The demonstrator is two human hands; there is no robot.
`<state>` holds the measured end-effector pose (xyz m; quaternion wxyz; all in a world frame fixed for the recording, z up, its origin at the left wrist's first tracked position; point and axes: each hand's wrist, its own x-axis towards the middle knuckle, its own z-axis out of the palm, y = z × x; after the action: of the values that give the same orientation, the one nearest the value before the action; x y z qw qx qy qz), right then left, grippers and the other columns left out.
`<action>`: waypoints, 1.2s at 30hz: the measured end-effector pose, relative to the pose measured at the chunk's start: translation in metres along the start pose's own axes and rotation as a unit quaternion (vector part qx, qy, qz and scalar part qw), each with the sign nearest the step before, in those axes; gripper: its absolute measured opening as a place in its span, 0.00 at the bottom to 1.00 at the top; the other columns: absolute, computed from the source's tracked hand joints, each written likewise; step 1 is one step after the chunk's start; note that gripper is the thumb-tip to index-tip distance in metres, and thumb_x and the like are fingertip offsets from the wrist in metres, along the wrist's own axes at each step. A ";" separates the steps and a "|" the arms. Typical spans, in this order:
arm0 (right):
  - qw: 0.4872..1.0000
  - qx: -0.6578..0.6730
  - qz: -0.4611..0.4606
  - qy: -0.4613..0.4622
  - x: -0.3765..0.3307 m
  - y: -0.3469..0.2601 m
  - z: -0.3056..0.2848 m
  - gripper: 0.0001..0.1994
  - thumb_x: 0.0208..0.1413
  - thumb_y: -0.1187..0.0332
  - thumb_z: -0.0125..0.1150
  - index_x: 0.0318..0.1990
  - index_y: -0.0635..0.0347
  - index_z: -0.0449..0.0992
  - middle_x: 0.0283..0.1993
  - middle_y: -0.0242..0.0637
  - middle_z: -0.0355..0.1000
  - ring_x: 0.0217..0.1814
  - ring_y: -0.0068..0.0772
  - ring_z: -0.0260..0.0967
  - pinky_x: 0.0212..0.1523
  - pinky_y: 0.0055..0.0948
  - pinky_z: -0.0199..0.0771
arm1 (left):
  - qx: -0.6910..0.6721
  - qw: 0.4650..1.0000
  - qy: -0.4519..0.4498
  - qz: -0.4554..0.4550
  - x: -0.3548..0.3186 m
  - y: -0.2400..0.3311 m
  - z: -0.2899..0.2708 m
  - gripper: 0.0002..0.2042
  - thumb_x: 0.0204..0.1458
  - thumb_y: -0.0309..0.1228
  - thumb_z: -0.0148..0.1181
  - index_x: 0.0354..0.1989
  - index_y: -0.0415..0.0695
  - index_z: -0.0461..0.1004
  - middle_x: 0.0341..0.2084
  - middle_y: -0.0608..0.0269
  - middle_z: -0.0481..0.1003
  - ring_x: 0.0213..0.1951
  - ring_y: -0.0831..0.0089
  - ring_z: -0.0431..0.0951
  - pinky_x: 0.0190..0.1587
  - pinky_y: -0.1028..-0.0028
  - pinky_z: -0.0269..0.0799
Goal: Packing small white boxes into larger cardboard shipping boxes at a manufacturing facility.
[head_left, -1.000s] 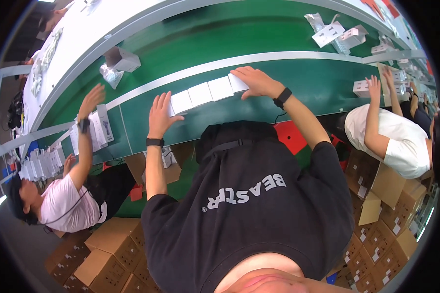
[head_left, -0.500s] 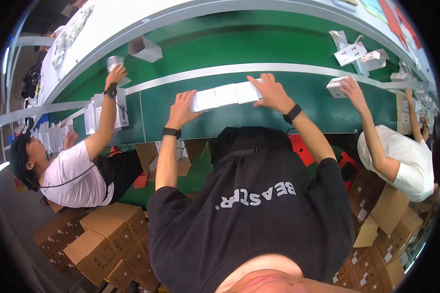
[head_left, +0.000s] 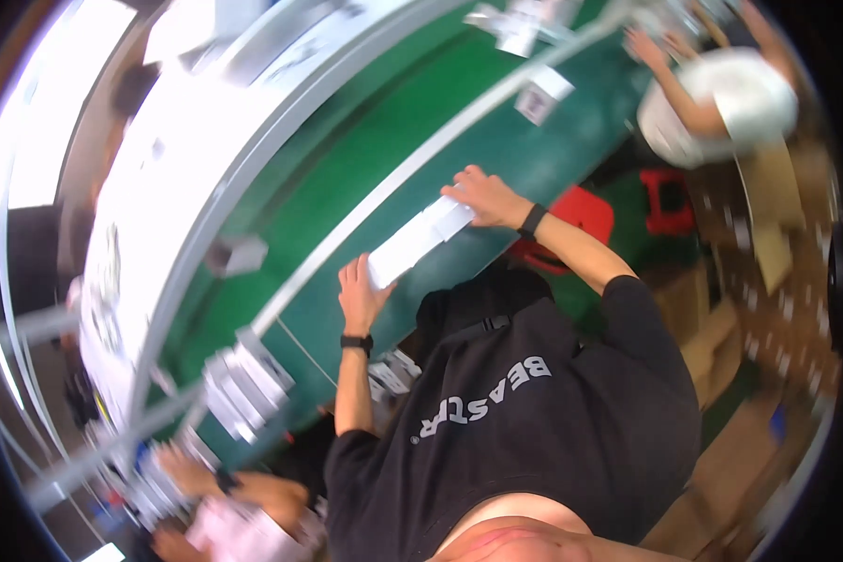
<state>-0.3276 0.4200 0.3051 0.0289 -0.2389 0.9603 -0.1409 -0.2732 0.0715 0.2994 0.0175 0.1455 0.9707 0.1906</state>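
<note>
A row of small white boxes (head_left: pixel 412 248) spans the space between my two hands over the green work surface. My left hand (head_left: pixel 362 292) closes on the row's near-left end, its fingers at the far side and the thumb at the near side. At the other end my right hand (head_left: pixel 487 197) grips the last box from its end and edge. The boxes sit end to end, pressed together between both hands. Whether they rest on the surface or are lifted slightly cannot be made out.
A white box (head_left: pixel 543 94) stands on the green bench (head_left: pixel 496 150) to the right. Stacked white boxes (head_left: pixel 245 384) lie at the left near a co-worker's arm (head_left: pixel 253 487). Another co-worker (head_left: pixel 721 103) sits at the right by a red stool (head_left: pixel 665 201). An open box (head_left: pixel 239 255) lies beyond the white strip.
The whole view has turned, so the bench now slants up to the right. My hands still hold the row. The right co-worker's hand has left the white box on the bench.
</note>
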 end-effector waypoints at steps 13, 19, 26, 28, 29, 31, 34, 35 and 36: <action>0.812 -0.012 0.543 0.215 -0.318 -0.195 0.044 0.33 0.39 0.66 0.71 0.58 0.45 0.68 0.50 0.42 0.64 0.59 0.53 0.59 0.37 0.42 0.79 | 0.004 0.830 -0.220 0.513 0.030 0.155 0.027 0.40 0.33 0.31 0.76 0.60 0.47 0.66 0.54 0.57 0.69 0.57 0.52 0.67 0.54 0.58 0.73; 0.615 0.027 0.741 0.269 -0.433 -0.312 0.089 0.34 0.39 0.66 0.71 0.60 0.46 0.68 0.52 0.41 0.63 0.60 0.52 0.58 0.40 0.44 0.79 | 0.013 0.638 -0.299 0.710 -0.047 0.310 0.098 0.40 0.34 0.32 0.76 0.60 0.46 0.66 0.54 0.56 0.69 0.56 0.51 0.67 0.54 0.58 0.73; 0.422 0.070 0.864 0.266 -0.595 -0.407 0.171 0.38 0.36 0.65 0.73 0.62 0.47 0.66 0.55 0.41 0.63 0.63 0.51 0.57 0.46 0.46 0.77 | -0.009 0.441 -0.385 0.811 -0.241 0.454 0.242 0.39 0.36 0.39 0.75 0.60 0.44 0.65 0.52 0.53 0.69 0.55 0.49 0.68 0.53 0.57 0.73; 0.394 0.100 0.877 0.257 -0.645 -0.407 0.205 0.39 0.36 0.65 0.74 0.62 0.47 0.66 0.55 0.41 0.63 0.63 0.51 0.57 0.47 0.45 0.77 | 0.000 0.409 -0.413 0.814 -0.287 0.478 0.299 0.39 0.37 0.40 0.75 0.60 0.44 0.65 0.52 0.51 0.69 0.55 0.49 0.67 0.53 0.56 0.72; 0.378 0.127 0.881 0.255 -0.669 -0.405 0.224 0.39 0.35 0.65 0.74 0.62 0.47 0.66 0.55 0.42 0.63 0.63 0.52 0.57 0.48 0.45 0.77 | 0.013 0.394 -0.426 0.814 -0.308 0.488 0.326 0.39 0.37 0.40 0.75 0.60 0.44 0.65 0.52 0.51 0.69 0.55 0.49 0.67 0.53 0.56 0.72; 0.355 0.181 0.883 0.246 -0.719 -0.398 0.269 0.40 0.35 0.64 0.74 0.62 0.47 0.67 0.56 0.42 0.63 0.63 0.53 0.58 0.50 0.45 0.76 | 0.036 0.371 -0.451 0.811 -0.354 0.501 0.391 0.39 0.38 0.41 0.74 0.61 0.44 0.64 0.53 0.51 0.68 0.54 0.48 0.67 0.53 0.55 0.71; 0.342 0.200 0.885 0.245 -0.777 -0.371 0.362 0.38 0.38 0.62 0.74 0.62 0.49 0.66 0.57 0.43 0.63 0.64 0.51 0.58 0.51 0.45 0.75 | 0.036 0.322 -0.446 0.834 -0.395 0.524 0.511 0.40 0.38 0.43 0.73 0.62 0.45 0.63 0.54 0.52 0.68 0.54 0.47 0.66 0.53 0.54 0.71; 0.333 0.203 0.887 0.246 -0.792 -0.358 0.390 0.37 0.39 0.61 0.73 0.61 0.50 0.66 0.57 0.43 0.63 0.65 0.50 0.58 0.52 0.44 0.75 | 0.041 0.307 -0.447 0.839 -0.405 0.533 0.547 0.41 0.38 0.42 0.74 0.62 0.45 0.63 0.53 0.52 0.68 0.54 0.47 0.66 0.54 0.53 0.70; 0.329 0.219 0.885 0.246 -0.807 -0.347 0.418 0.37 0.39 0.61 0.73 0.61 0.50 0.66 0.57 0.43 0.63 0.65 0.50 0.58 0.52 0.44 0.75 | 0.045 0.293 -0.447 0.844 -0.414 0.539 0.581 0.41 0.37 0.41 0.75 0.63 0.45 0.62 0.53 0.52 0.68 0.54 0.47 0.66 0.55 0.53 0.70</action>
<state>0.5937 0.3959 -0.0068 -0.0497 0.8124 0.5034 -0.2900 0.3237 0.6404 -0.0457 0.2720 0.9478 0.1620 -0.0384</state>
